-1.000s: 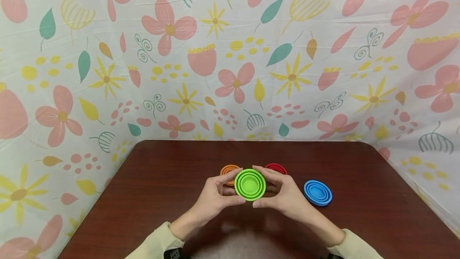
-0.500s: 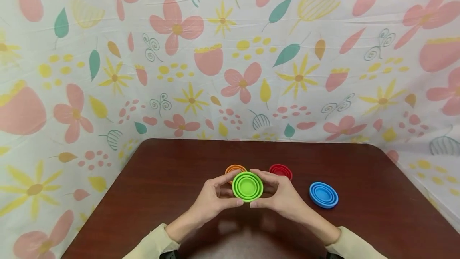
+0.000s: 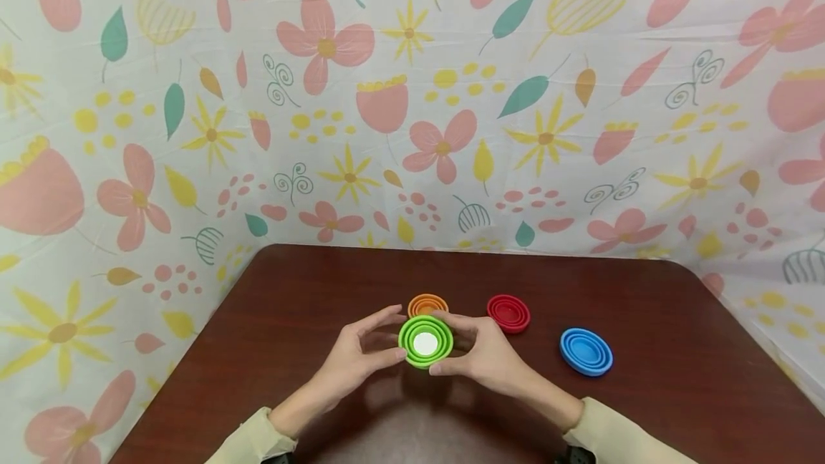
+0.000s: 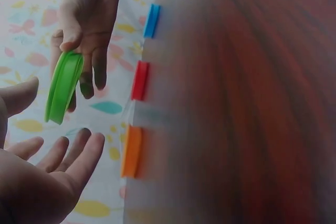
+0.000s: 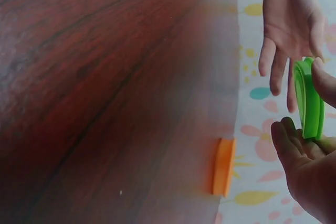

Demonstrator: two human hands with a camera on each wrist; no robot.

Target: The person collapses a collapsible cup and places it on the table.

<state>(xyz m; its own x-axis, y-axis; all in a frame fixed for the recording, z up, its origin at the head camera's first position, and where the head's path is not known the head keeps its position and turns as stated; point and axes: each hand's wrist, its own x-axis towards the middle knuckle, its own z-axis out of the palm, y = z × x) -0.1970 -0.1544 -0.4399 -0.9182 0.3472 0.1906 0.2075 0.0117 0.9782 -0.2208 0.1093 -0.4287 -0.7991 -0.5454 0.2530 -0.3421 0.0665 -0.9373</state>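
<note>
A green collapsible silicone cup (image 3: pixel 425 344), squashed flat into rings, is held up over the table facing the head camera. A bright white round patch shows at its centre. My right hand (image 3: pixel 485 351) pinches its right side between thumb and fingers, also seen in the right wrist view, where the cup (image 5: pixel 310 98) stands edge-on. My left hand (image 3: pixel 344 360) is spread at the cup's left side, its thumb tip near the rim. In the left wrist view a gap shows between this hand (image 4: pixel 47 182) and the cup (image 4: pixel 65 87).
Behind the hands, a similar orange cup (image 3: pixel 428 303) lies on the dark wooden table (image 3: pixel 322 285), partly covered by the green one. A red cup (image 3: pixel 508 313) and a blue cup (image 3: pixel 586 351) lie to the right. A flower-printed cloth (image 3: pixel 438 92) hangs beyond the table.
My left fingers have come off the green cup. My right hand has carried it slightly left and down, and the white patch has appeared at its centre. The head view has shifted a little.
</note>
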